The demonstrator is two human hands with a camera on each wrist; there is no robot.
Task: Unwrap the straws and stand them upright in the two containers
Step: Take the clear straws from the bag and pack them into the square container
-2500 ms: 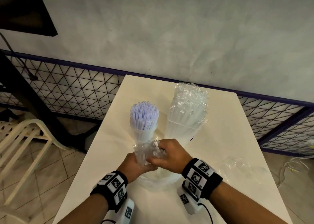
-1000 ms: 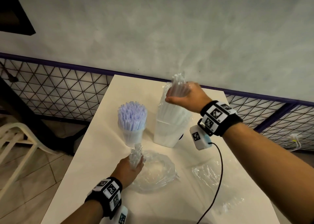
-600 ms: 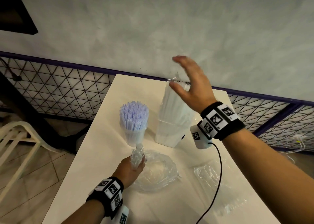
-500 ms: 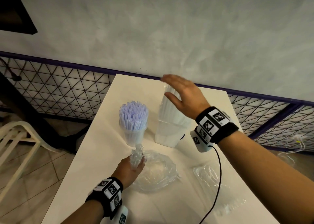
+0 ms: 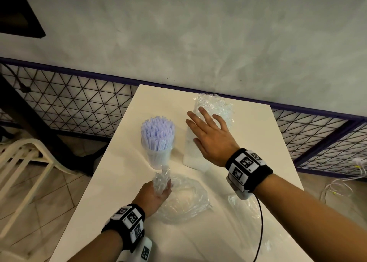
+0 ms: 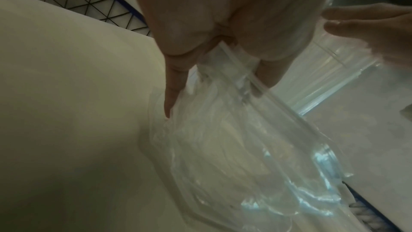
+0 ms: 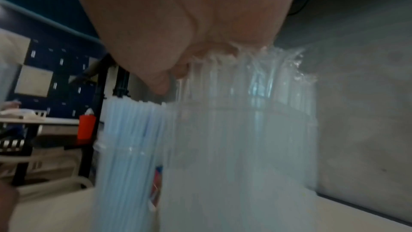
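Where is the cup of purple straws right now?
In the head view the cup of purple straws stands left of centre on the white table, beside the taller container of clear straws, just beyond the left hand.

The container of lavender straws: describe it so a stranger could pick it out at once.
Start at the white table against the grey wall. Two containers stand side by side mid-table; take the left, narrower clear cup. Its bare lavender straws set it apart from the taller container of clear-wrapped straws under the right hand.
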